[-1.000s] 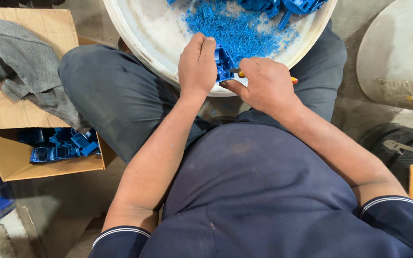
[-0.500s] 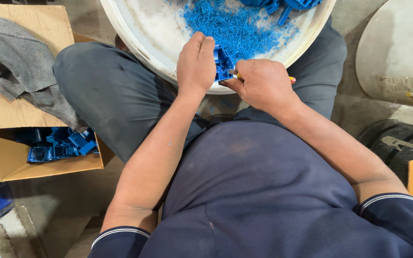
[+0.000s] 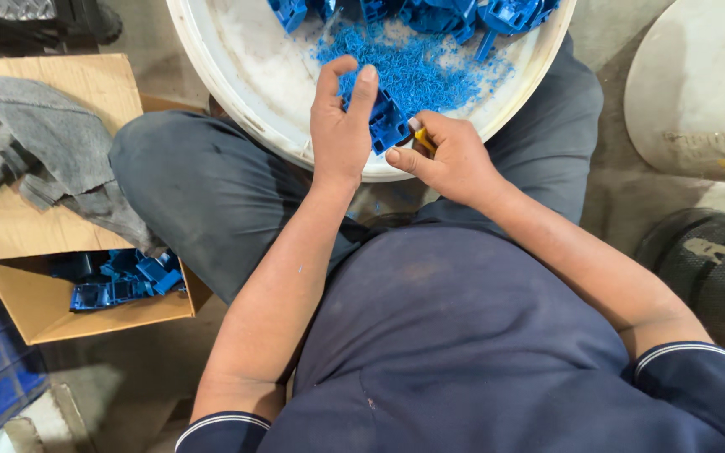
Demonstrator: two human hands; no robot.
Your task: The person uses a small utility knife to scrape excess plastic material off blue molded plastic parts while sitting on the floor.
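Left hand [image 3: 341, 126] gripping a small blue moulded plastic part [image 3: 388, 124] over the near rim of the white round tub [image 3: 237, 92], right hand [image 3: 446, 155] closing on a yellow-handled tool [image 3: 424, 139], trimming midway: blue shavings [image 3: 417, 67] piling, untrimmed blue parts [image 3: 463, 15] waiting far, finished pieces [image 3: 119, 278] filling the cardboard box [image 3: 44, 310] left.

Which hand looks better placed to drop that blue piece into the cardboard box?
Probably the left hand: it already holds the blue plastic part, and the cardboard box lies on its side. The right hand grips a yellow-handled tool.
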